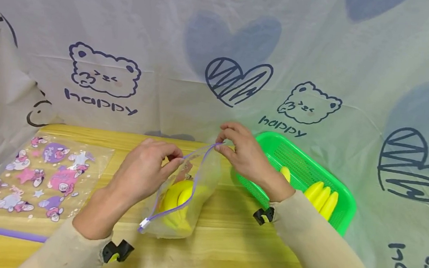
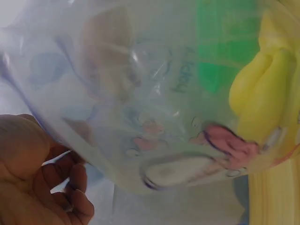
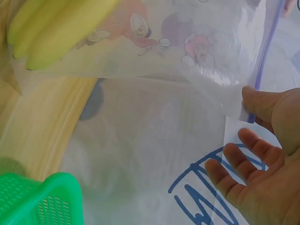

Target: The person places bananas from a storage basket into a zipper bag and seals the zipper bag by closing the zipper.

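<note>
A clear zip bag (image 1: 208,181) with a purple zip edge and a white slider (image 1: 144,223) stands on the table, its mouth spread apart. Yellow bananas (image 1: 177,199) lie inside it; through the film they also show in the left wrist view as yellow bananas (image 2: 262,89). My left hand (image 1: 145,166) pinches the near-left side of the bag's rim between thumb and finger. At the far corner of the rim, my right hand (image 1: 245,156) pinches the purple zip; in the right wrist view the thumb of that right hand (image 3: 262,150) presses the zip's end while other fingers stay spread.
A green basket (image 1: 294,154) stands to the right, holding several bananas (image 1: 321,198). Flat on the left of the wooden table (image 1: 222,255) lies another printed zip bag (image 1: 39,182). A white printed cloth (image 1: 170,30) hangs behind the table.
</note>
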`<move>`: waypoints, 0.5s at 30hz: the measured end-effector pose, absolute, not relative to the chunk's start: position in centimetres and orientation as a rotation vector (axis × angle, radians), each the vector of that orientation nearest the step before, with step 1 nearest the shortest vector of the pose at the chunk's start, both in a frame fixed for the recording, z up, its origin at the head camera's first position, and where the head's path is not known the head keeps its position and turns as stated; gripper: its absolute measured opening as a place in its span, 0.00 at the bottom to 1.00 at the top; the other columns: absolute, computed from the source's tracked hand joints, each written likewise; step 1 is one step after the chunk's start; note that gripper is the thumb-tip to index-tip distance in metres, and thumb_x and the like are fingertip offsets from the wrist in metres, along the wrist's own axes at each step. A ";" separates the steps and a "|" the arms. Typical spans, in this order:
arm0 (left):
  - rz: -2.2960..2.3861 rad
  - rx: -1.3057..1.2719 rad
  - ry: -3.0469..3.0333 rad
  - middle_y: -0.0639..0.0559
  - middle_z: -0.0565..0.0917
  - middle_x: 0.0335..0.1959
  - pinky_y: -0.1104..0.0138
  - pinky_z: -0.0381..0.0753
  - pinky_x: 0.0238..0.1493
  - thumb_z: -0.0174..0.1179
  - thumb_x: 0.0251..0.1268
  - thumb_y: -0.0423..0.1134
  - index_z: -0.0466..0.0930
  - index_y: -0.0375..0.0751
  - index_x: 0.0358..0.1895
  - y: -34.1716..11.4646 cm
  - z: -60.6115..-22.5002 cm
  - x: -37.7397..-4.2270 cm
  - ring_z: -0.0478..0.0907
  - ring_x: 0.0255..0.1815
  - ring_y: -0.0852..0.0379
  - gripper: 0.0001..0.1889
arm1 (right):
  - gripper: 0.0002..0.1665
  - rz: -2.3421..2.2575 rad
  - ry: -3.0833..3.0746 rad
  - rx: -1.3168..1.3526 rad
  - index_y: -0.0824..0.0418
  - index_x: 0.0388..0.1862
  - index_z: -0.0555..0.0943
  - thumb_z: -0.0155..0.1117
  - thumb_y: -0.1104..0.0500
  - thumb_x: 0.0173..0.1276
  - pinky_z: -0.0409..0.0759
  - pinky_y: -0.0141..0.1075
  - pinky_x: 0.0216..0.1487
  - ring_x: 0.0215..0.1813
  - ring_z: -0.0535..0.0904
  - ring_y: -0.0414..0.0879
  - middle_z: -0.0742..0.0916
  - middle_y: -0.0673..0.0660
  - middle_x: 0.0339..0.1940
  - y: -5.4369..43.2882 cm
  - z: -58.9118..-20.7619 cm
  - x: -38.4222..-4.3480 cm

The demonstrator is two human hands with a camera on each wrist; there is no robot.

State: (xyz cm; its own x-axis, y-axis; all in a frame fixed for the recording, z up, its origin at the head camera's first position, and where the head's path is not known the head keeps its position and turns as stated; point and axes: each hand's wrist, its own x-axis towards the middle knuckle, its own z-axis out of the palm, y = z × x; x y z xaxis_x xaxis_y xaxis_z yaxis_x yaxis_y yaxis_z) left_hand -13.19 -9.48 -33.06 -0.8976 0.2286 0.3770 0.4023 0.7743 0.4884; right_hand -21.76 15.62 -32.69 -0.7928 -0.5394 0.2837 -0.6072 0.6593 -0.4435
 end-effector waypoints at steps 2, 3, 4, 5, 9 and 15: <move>-0.779 -0.488 -2.685 0.55 0.89 0.36 0.57 0.78 0.43 0.65 0.71 0.36 0.88 0.45 0.38 -9.7 -32.9 -13.0 0.79 0.42 0.48 0.04 | 0.05 0.790 -2.740 0.959 0.58 0.43 0.82 0.66 0.57 0.78 0.70 0.56 0.76 0.74 0.71 0.61 0.78 0.61 0.71 15.7 -32.7 -21.8; -0.749 -0.488 -2.692 0.55 0.89 0.36 0.56 0.78 0.45 0.65 0.70 0.36 0.87 0.45 0.37 -9.9 -32.8 -12.9 0.80 0.43 0.48 0.03 | 0.05 0.783 -2.738 0.964 0.58 0.43 0.82 0.66 0.57 0.78 0.70 0.56 0.75 0.74 0.71 0.61 0.79 0.61 0.71 15.8 -32.7 -21.8; -0.716 -0.493 -2.697 0.54 0.89 0.35 0.55 0.78 0.46 0.65 0.69 0.35 0.86 0.45 0.36 -10.1 -32.7 -12.7 0.80 0.43 0.48 0.03 | 0.05 0.778 -2.735 0.968 0.58 0.43 0.82 0.66 0.57 0.78 0.71 0.56 0.75 0.73 0.72 0.61 0.79 0.61 0.70 15.9 -32.7 -21.8; -0.688 -0.497 -2.703 0.55 0.88 0.35 0.55 0.78 0.46 0.64 0.67 0.35 0.86 0.45 0.36 -10.4 -32.6 -12.6 0.80 0.42 0.47 0.02 | 0.05 0.772 -2.729 0.974 0.58 0.43 0.82 0.66 0.57 0.78 0.71 0.55 0.74 0.73 0.72 0.61 0.79 0.61 0.70 16.1 -32.6 -21.7; -0.615 -0.507 -2.735 0.56 0.87 0.33 0.53 0.78 0.45 0.64 0.66 0.34 0.85 0.47 0.34 -11.6 -32.4 -12.4 0.80 0.41 0.48 0.03 | 0.05 0.772 -2.691 0.998 0.59 0.42 0.81 0.66 0.58 0.77 0.75 0.53 0.70 0.69 0.75 0.60 0.82 0.61 0.64 16.7 -32.5 -21.7; -0.646 -0.464 -2.866 0.58 0.87 0.34 0.52 0.78 0.45 0.63 0.72 0.39 0.86 0.49 0.35 -13.6 -32.2 -12.3 0.80 0.41 0.49 0.05 | 0.05 0.784 -2.693 0.995 0.59 0.40 0.81 0.66 0.59 0.77 0.76 0.52 0.66 0.65 0.76 0.57 0.82 0.59 0.61 17.9 -32.3 -21.4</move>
State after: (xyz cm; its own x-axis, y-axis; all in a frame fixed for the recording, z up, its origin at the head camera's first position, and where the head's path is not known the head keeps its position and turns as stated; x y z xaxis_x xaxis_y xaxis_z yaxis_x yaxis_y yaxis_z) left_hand -12.25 -13.64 -32.22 -0.9376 0.2626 0.2279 0.3350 0.8580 0.3893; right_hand -21.39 17.88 -32.34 -0.7642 -0.5578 0.3239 -0.6445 0.6401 -0.4183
